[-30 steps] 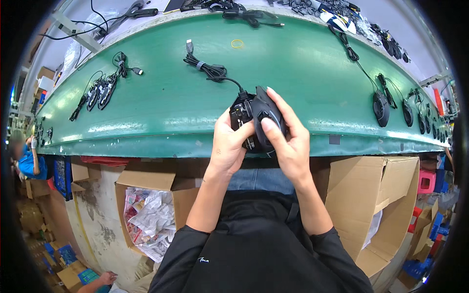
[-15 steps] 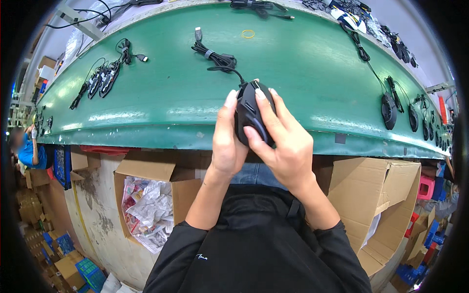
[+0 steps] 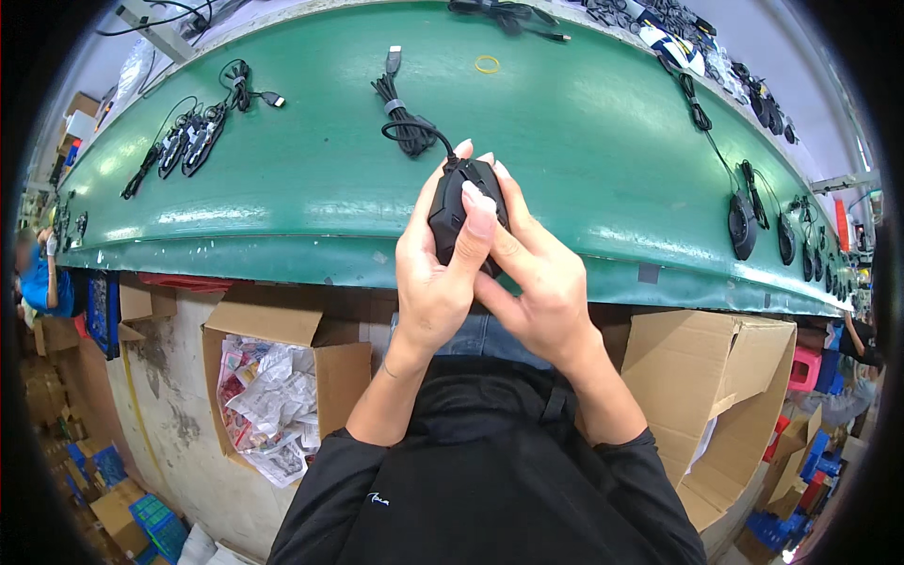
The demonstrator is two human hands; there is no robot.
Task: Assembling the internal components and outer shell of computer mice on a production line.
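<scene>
Between my two hands sits a black wired computer mouse (image 3: pixel 450 209), held over the near edge of the green bench. My left hand (image 3: pixel 435 282) wraps its left side, with the thumb laid across the top. Along the right side and near end, my right hand (image 3: pixel 544 273) closes its fingers round it; its palm side is hidden. From the far end of the mouse a black cable (image 3: pixel 411 137) loops to a tied bundle on the bench. The bundle has a grey strap and ends in a USB plug (image 3: pixel 393 58).
The green bench (image 3: pixel 311 169) holds mouse parts with cables (image 3: pixel 193 141) at left, a yellow rubber band (image 3: pixel 487 64), and a row of corded mice (image 3: pixel 742 226) at right. Below stand a carton of crumpled paper (image 3: pixel 325 377) and another carton (image 3: pixel 678 377). A person in blue (image 3: pixel 42 282) is far left.
My left thumb has come over the top of the mouse, and my right fingers have slid down its right side. The mouse has shifted slightly left and turned, its cable bundle swinging with it.
</scene>
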